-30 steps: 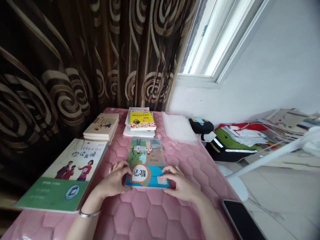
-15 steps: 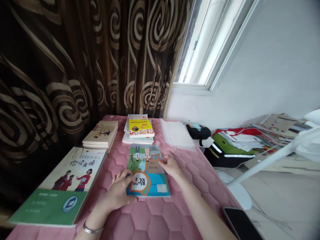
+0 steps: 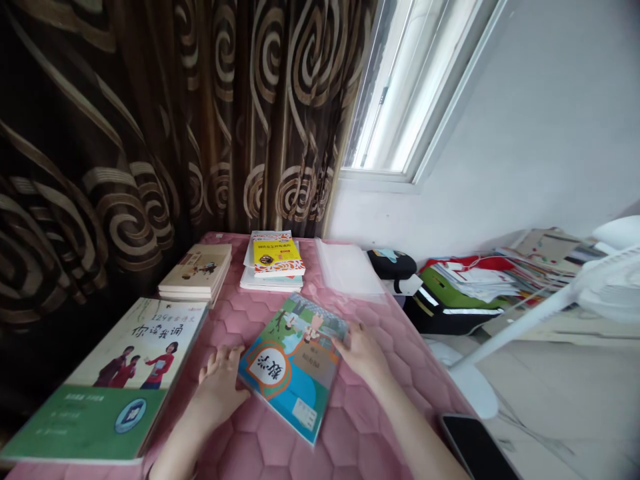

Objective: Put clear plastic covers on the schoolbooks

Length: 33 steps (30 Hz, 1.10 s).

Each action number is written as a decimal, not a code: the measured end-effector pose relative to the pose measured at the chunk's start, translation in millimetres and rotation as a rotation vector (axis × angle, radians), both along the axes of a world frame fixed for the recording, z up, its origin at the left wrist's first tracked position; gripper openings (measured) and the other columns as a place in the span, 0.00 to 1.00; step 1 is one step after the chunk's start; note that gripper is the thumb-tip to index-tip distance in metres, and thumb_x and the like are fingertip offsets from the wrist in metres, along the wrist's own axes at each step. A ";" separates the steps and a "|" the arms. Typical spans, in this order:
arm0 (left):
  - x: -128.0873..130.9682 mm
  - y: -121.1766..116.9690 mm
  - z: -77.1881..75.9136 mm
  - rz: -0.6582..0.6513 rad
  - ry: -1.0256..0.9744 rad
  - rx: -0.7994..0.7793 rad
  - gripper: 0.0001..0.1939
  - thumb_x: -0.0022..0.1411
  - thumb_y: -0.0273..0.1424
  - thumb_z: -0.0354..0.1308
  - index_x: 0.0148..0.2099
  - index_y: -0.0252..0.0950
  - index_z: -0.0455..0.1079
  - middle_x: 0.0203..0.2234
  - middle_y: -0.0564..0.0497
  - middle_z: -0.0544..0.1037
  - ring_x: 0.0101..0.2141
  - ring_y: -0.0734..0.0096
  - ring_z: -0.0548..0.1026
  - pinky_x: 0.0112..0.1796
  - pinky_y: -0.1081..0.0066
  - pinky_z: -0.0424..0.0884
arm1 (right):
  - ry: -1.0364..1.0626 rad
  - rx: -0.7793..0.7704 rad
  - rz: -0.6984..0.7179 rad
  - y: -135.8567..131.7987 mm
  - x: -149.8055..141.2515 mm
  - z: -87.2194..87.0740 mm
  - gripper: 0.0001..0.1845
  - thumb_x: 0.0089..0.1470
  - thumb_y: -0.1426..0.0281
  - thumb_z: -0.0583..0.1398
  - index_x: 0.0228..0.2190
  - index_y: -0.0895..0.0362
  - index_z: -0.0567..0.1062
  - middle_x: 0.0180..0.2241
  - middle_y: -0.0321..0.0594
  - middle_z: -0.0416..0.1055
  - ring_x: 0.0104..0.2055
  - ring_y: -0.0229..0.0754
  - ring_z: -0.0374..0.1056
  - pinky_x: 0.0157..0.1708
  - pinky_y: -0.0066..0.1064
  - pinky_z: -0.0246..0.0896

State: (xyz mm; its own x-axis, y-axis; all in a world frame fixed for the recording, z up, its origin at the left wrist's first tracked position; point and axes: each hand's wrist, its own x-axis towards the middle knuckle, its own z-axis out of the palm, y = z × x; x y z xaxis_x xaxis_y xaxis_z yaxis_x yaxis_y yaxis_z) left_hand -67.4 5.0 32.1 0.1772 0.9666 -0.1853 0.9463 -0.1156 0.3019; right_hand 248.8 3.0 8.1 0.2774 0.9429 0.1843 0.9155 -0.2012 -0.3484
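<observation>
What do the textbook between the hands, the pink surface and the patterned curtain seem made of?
Textbook: paper, with a smooth, probably coated cover, judging by its flat print.
Pink surface: likely padded fabric, from its puffed hexagons; whether plastic covers it is unclear.
Curtain: apparently fabric, faintly satiny, hanging in folds.

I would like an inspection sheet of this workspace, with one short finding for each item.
Surface: pink cover, padded in hexagons.
Things handled: mathematics book, lying at an angle.
Clutter: green-and-white book at left, beige book stack, yellow-topped book stack, clear plastic sheets, phone.
Hands: left hand open beside the book's left corner, contact unclear; right hand touching its right edge, grip unclear.
Cables: thin cable on the floor by the white fan.
Surroundings: patterned curtain, window, green-and-black bag with papers on it.
</observation>
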 end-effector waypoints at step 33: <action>39.1 127.7 -44.5 0.247 -1.036 0.172 0.13 0.47 0.17 0.51 0.35 0.38 0.61 0.34 0.50 0.76 0.44 0.67 0.76 0.49 0.63 0.71 | 0.088 -0.133 -0.146 19.1 17.4 -13.2 0.18 0.60 0.62 0.54 0.25 0.55 0.77 0.29 0.44 0.79 0.32 0.45 0.75 0.26 0.29 0.55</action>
State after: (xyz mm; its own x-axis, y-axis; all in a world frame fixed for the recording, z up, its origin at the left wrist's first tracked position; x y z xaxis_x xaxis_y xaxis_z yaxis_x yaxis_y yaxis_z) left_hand -28.3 132.8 -12.4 -0.0340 0.9958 0.0845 0.2431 -0.0738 0.9672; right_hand 266.2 22.1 -5.1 0.4227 0.9058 0.0301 0.8404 -0.3794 -0.3870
